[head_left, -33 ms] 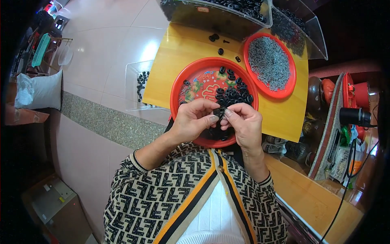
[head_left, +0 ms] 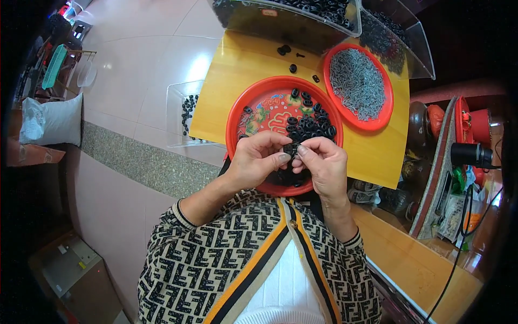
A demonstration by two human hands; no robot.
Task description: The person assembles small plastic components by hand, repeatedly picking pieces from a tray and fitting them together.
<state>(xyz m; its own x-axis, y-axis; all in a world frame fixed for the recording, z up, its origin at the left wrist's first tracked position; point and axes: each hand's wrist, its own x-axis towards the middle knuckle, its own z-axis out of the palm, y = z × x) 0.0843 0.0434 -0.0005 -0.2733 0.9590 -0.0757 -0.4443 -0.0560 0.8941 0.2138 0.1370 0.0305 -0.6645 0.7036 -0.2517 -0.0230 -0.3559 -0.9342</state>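
Over the near part of a red round tray [head_left: 232,116], my two hands meet fingertip to fingertip. Pinched between the thumb and fingers of my left hand [head_left: 254,162] is a small black oval plastic piece [head_left: 289,149]. My right hand [head_left: 326,164] is closed in a pinch against the same piece; fingertips hide whether it grips something small there. Many similar black oval pieces [head_left: 310,128] lie heaped in the tray, beyond and beneath my fingers. To the right of it, a smaller red tray [head_left: 389,102] holds a pile of small silvery screws [head_left: 357,83].
Clear plastic bins [head_left: 291,32] of black parts stand at the yellow board's [head_left: 210,116] far edge. A few loose black pieces [head_left: 293,68] lie on the board. A lower clear box [head_left: 174,116] sits at left. Jars and a black cylinder [head_left: 471,155] crowd the right.
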